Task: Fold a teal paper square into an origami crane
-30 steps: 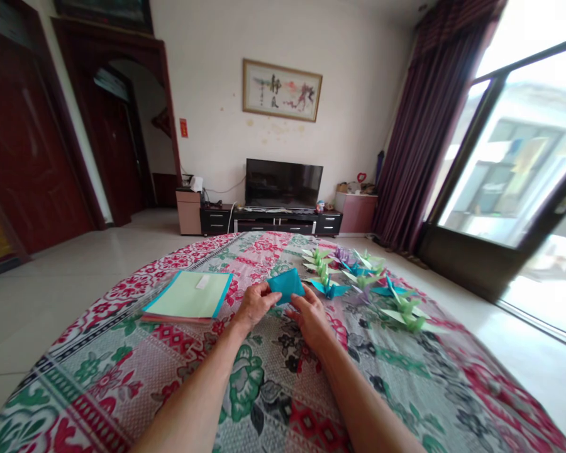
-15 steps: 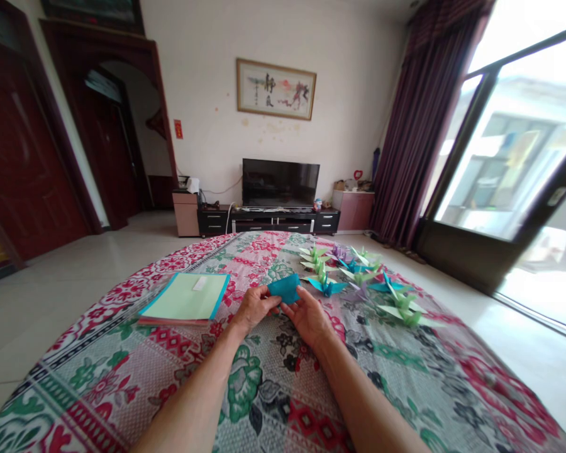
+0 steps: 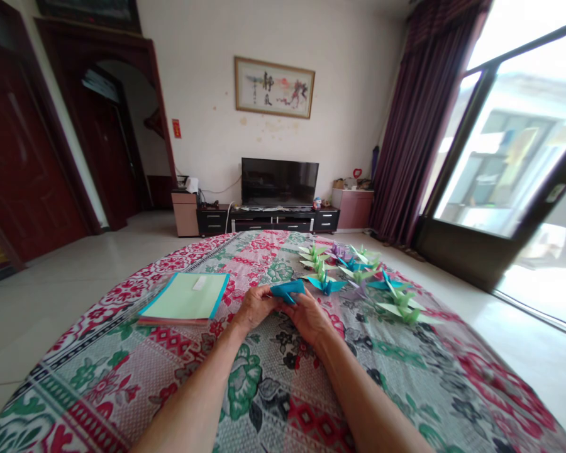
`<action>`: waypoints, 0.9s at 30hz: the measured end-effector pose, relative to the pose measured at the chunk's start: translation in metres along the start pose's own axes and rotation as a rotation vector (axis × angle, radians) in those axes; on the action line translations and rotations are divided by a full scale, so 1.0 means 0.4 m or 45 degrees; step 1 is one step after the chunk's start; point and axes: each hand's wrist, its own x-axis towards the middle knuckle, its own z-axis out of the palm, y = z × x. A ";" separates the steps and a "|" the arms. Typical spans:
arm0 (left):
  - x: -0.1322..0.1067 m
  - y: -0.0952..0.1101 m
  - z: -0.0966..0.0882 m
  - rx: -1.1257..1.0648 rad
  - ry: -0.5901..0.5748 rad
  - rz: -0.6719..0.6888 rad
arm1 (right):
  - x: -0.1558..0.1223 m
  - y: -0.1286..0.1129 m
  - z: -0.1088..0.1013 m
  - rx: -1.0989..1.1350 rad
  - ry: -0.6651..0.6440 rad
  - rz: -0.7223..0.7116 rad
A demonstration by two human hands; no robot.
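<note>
Both of my hands pinch a folded teal paper (image 3: 288, 290) just above the flowered tablecloth (image 3: 273, 390). My left hand (image 3: 256, 306) grips its left end with closed fingers. My right hand (image 3: 308, 316) holds its right side from below, fingers curled. The paper lies nearly flat, seen edge-on. Just beyond it lie several folded paper cranes (image 3: 358, 277) in green, teal and purple.
A stack of coloured paper sheets (image 3: 187, 298), pale green on top, rests left of my hands. The round table's edge curves off on both sides. Farther back stand a TV (image 3: 280, 182) on a low cabinet, dark doors at left and a curtained window at right.
The teal paper has been tipped down from a raised, open square to a flatter, narrower shape. My hands stay close together and have shifted slightly toward me.
</note>
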 end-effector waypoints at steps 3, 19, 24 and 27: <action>-0.004 0.012 0.003 -0.042 -0.008 0.023 | 0.004 0.003 0.000 0.036 0.031 -0.031; -0.006 0.050 -0.004 -0.329 0.073 -0.137 | 0.018 0.023 -0.018 -0.314 0.284 -0.271; -0.004 0.048 -0.004 -0.298 0.094 -0.120 | 0.019 0.023 -0.013 -0.254 0.245 -0.221; -0.005 0.052 -0.002 -0.253 0.113 -0.111 | 0.015 0.021 -0.008 -0.200 0.223 -0.138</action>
